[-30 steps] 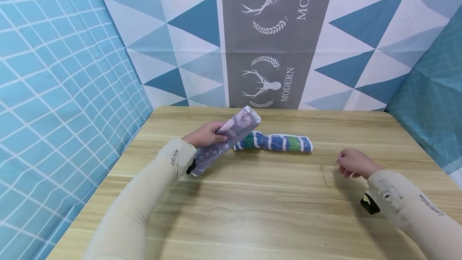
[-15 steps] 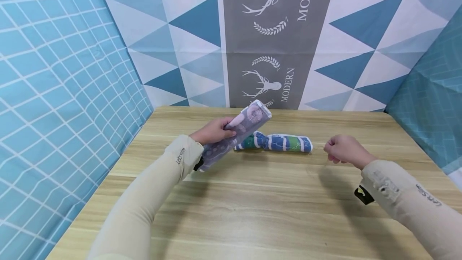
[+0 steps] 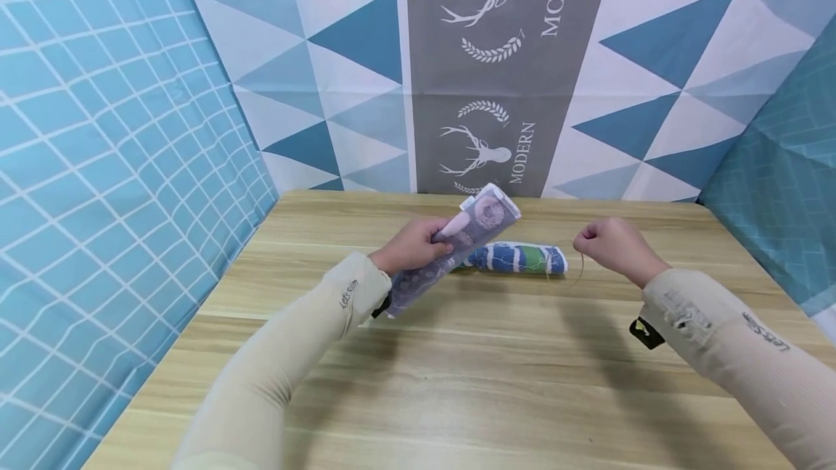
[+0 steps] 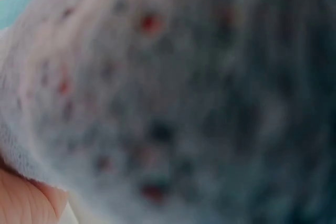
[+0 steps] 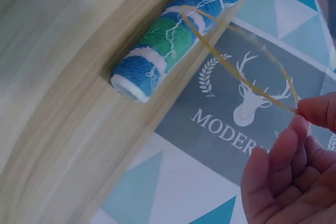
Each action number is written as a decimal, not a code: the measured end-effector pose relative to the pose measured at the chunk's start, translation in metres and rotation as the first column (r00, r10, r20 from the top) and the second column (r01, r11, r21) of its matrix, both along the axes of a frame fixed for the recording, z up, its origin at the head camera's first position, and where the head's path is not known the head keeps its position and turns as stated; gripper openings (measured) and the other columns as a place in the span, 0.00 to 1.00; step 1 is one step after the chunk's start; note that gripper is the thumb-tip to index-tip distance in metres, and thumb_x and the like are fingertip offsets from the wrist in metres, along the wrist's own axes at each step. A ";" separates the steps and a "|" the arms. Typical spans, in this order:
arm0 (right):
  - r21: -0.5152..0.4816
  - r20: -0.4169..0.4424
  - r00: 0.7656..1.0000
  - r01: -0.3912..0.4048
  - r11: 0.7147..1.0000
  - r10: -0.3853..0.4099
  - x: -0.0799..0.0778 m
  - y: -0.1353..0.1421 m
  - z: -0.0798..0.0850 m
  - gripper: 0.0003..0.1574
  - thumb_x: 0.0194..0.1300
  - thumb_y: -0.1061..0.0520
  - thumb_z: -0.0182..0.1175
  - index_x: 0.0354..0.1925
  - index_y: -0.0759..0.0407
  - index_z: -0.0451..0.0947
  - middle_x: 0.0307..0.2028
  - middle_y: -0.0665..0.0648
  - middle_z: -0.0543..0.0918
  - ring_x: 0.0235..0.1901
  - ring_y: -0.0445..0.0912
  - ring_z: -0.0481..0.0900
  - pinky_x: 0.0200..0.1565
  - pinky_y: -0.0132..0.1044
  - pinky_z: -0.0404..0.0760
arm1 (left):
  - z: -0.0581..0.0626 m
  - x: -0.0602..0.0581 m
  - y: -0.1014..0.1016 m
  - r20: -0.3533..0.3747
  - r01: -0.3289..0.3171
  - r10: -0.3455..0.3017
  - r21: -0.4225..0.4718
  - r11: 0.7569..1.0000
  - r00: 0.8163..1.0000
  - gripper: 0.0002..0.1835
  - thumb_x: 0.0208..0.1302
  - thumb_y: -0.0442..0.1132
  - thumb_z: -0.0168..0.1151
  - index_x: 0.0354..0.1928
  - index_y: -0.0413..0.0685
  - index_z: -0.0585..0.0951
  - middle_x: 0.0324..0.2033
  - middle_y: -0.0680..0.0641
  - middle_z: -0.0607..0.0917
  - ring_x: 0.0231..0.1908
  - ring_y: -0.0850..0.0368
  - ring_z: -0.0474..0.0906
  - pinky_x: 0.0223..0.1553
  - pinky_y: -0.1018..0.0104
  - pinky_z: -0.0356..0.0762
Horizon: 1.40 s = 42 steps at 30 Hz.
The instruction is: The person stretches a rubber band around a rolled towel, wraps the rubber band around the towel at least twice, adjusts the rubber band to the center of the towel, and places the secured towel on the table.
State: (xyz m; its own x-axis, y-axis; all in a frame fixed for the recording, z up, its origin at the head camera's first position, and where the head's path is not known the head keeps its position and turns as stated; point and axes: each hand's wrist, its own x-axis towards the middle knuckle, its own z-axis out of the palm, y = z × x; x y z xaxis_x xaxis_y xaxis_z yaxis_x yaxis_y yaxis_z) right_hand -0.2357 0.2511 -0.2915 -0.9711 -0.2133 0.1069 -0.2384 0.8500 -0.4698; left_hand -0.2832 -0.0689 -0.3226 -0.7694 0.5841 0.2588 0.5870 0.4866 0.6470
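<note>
- Head view, nearest: the left hand (image 3: 418, 244) grips the grey-purple roll (image 3: 465, 229), tilted above the table (image 3: 496, 376), its far end pointing right.
- Right of it, the right hand (image 3: 614, 245) pinches a thin yellowish band (image 5: 216, 54); apparently band and roll are being brought together, and the next move likely calls for spreading the loop.
- Farther, the striped roll (image 3: 512, 258) lies partly hidden behind the grey-purple one.
- Since half a second ago, the left hand has shifted right, the right hand slightly left and farther.
</note>
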 end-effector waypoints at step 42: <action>-0.091 0.067 0.997 0.034 0.995 -0.028 -0.015 -0.047 0.037 0.10 0.68 0.62 0.45 0.36 0.68 0.70 0.22 0.57 0.80 0.25 0.47 0.80 0.35 0.43 0.77 | 0.002 0.015 0.032 -0.133 -0.012 -0.028 -0.296 0.955 0.991 0.22 0.62 0.33 0.61 0.59 0.48 0.76 0.45 0.44 0.85 0.43 0.49 0.81 0.47 0.55 0.77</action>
